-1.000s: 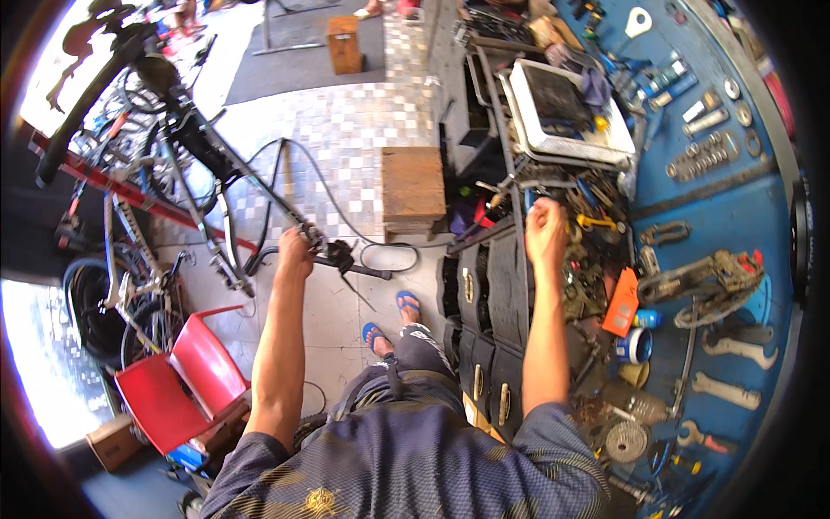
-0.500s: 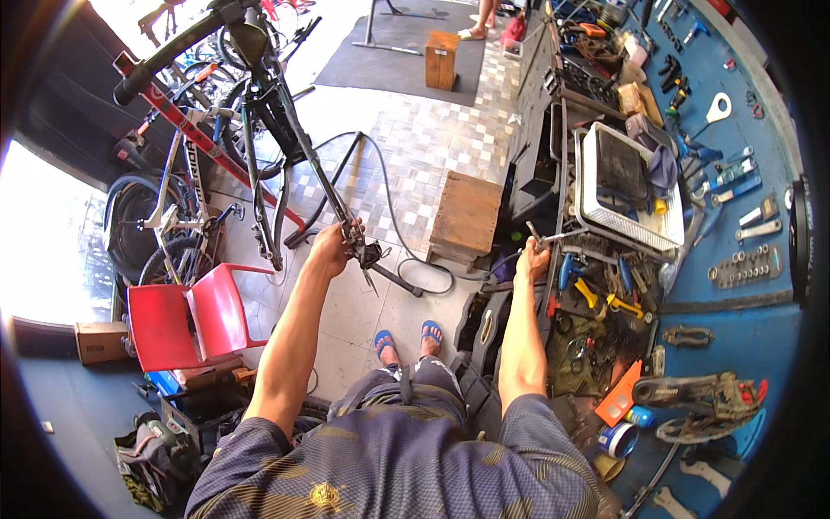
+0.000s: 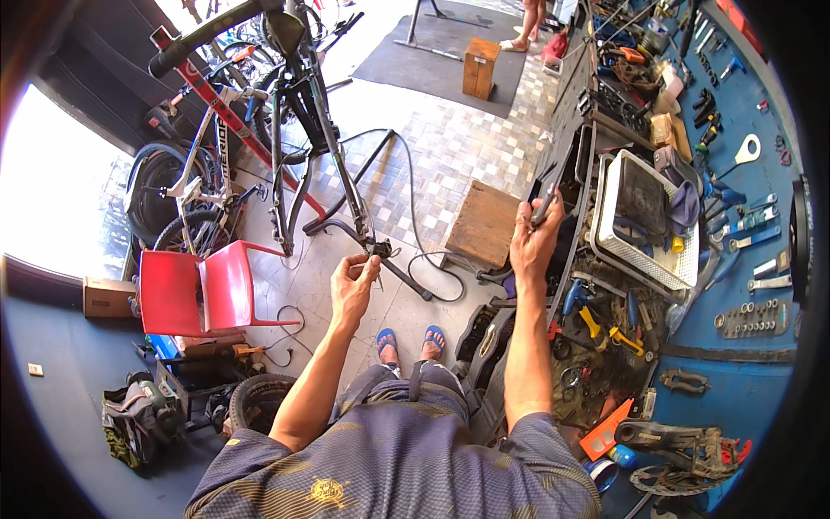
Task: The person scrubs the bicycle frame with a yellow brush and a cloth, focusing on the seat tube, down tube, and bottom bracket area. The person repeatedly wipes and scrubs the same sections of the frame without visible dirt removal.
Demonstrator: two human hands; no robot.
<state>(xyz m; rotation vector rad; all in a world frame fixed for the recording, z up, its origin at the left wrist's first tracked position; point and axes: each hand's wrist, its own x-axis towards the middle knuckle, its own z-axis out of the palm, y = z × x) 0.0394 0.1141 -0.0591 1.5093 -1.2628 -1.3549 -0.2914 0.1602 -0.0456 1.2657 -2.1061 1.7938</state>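
Note:
A dark bicycle frame hangs at the left centre, its rear end towards me. At that end sits a small black rear derailleur. Just below it is my left hand, its thumb and fingers pinched together; whatever they hold is too small to make out. A thin cable-like end shows beside the fingertips. My right hand, raised left of the workbench, is wrapped round a slender dark hand tool that points up and away. The tool's exact kind is unclear.
The workbench on my right carries scattered tools and a white basket. Tools hang on a blue wall panel. A wooden box stands on the floor ahead. At left are a red chair, parked bicycles and a tyre.
My right hand has lifted away from the bench tools with the dark tool in it. My left hand has slipped down off the frame end, fingers now pinched. The view has shifted slightly.

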